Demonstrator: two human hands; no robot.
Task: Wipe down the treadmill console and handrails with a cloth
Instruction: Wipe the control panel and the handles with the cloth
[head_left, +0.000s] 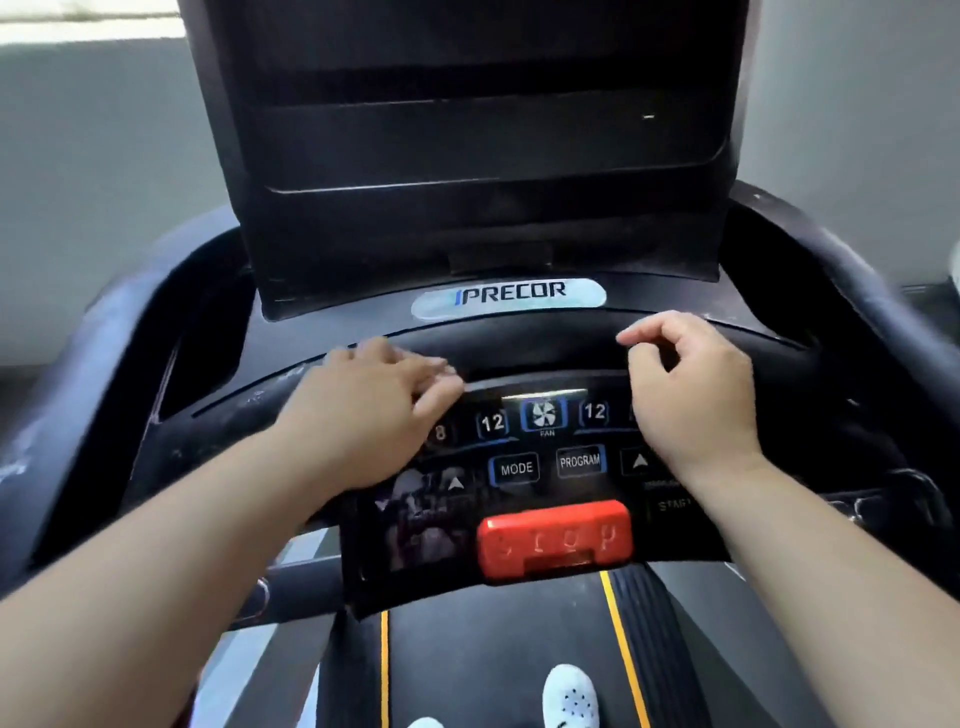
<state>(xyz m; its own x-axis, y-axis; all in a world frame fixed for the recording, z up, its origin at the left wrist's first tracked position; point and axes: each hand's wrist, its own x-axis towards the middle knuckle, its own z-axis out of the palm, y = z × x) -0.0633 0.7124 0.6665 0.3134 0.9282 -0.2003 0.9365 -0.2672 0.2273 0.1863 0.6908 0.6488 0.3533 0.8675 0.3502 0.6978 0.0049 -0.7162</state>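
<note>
Left hand (363, 410) flat on console (524, 353), right hand (691, 395) loosely curled, PRECOR badge (509, 299)

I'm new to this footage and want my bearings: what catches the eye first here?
The red stop button stands out at the lower centre of the console. Just above, the left hand lays its fingers by the lit keys and the right hand hangs loosely curled; no cloth shows. A pale Precor badge sits under the dark screen.
</note>
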